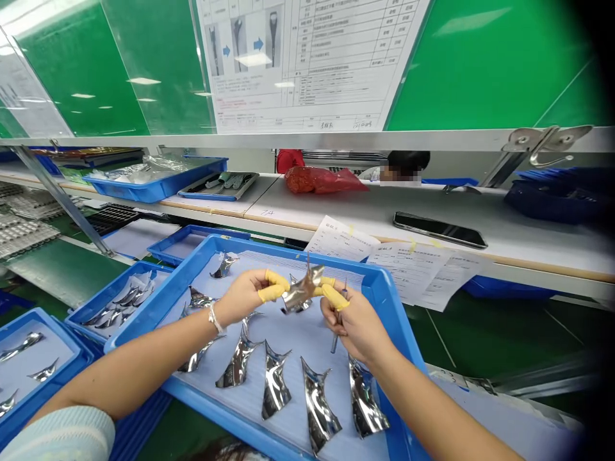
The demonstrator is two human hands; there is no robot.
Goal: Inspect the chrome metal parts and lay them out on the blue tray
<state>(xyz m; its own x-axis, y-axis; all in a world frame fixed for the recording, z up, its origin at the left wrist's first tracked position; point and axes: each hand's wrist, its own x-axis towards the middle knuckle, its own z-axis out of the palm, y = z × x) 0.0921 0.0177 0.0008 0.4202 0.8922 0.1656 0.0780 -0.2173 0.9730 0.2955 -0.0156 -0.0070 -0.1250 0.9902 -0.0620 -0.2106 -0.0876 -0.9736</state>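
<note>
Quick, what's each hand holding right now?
Left hand: closed, pinching the metal piece.
Right hand: closed, fingers at the piece's other side, thin tool also in grip.

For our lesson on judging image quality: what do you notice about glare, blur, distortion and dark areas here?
Head view: ceiling lights reflect off the green panel and printed sheet, whose small print is unreadable; the metal pieces show hard highlights; the held piece looks slightly blurred; the right edge falls to black; objects look stretched towards the edges.
</note>
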